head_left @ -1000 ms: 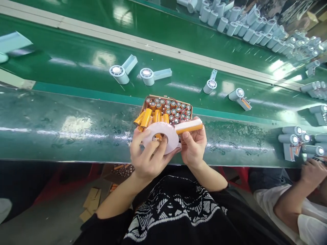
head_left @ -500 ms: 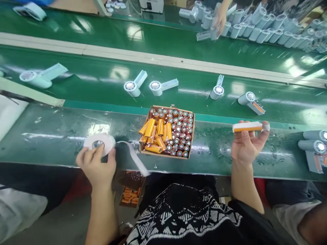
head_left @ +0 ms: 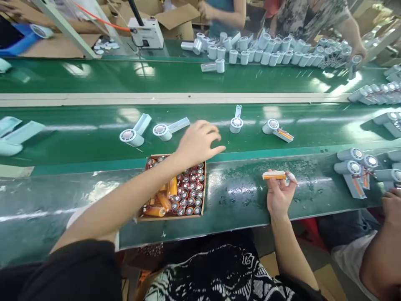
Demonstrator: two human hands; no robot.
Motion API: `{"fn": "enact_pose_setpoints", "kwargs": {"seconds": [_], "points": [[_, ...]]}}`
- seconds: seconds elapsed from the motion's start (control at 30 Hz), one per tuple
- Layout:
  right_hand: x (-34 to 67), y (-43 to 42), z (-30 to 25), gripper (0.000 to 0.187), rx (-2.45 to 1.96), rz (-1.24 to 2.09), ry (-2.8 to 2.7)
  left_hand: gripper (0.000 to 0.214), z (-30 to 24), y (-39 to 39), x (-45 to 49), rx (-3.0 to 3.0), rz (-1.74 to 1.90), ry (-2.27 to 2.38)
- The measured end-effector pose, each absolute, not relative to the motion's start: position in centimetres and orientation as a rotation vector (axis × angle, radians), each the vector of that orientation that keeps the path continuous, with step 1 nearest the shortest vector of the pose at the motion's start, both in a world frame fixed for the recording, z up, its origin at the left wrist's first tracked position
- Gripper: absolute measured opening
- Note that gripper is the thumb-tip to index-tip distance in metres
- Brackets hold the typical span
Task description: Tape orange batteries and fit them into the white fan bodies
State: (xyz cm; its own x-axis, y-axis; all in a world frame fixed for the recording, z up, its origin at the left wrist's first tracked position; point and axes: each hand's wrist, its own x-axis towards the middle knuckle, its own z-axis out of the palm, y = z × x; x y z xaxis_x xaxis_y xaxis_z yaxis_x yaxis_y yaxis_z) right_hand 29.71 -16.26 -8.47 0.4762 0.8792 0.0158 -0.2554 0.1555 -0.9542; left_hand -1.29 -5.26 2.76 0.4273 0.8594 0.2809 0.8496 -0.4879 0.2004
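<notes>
My right hand [head_left: 280, 196] grips one orange cell [head_left: 274, 175], with fingers and thumb clamped on it, above the green belt [head_left: 238, 196]. A white tape strip [head_left: 291, 177] projects from the cell's end. My left hand [head_left: 199, 144] holds nothing; its fingers are extended and slightly apart, over the belt just beyond the carton [head_left: 171, 218]. The carton contains further cells [head_left: 188, 196], some orange, others with exposed tops and red wires. Pale blue fan housings [head_left: 236, 124] stand on the belt, just beyond my left fingers [head_left: 216, 148]. A co-worker's hand [head_left: 391, 207] is at the lower right.
</notes>
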Motion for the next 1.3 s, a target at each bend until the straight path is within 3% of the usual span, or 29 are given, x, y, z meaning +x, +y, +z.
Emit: {"fn": "enact_pose_setpoints", "kwargs": {"seconds": [0.1,0.17,0.33,0.57,0.93,1.3], "points": [[29.7,-16.6,-8.6,0.066,-1.138,0.926,-0.682,0.067,1.4,3.3,5.6,2.411,0.050,1.717],[29.7,-16.8,-8.7,0.066,-1.139,0.917,-0.686,0.075,0.6,7.2,9.2,2.269,-0.156,1.796],[29.8,-17.0,-9.0,0.063,-1.149,0.914,-0.708,0.059,0.5,10.6,12.6,2.261,-0.342,1.754],[30.6,-16.6,-7.6,0.062,-1.083,1.015,-0.807,0.039,0.5,7.6,9.7,2.443,-0.528,1.316],[30.1,-2.4,-3.5,0.057,-1.230,0.851,-1.589,0.030,0.2,8.7,8.7,2.490,-0.405,1.063],[30.3,-2.2,-4.3,0.043,-1.517,0.674,-1.975,0.028,-0.8,8.6,10.6,2.475,-0.234,1.162]]}}
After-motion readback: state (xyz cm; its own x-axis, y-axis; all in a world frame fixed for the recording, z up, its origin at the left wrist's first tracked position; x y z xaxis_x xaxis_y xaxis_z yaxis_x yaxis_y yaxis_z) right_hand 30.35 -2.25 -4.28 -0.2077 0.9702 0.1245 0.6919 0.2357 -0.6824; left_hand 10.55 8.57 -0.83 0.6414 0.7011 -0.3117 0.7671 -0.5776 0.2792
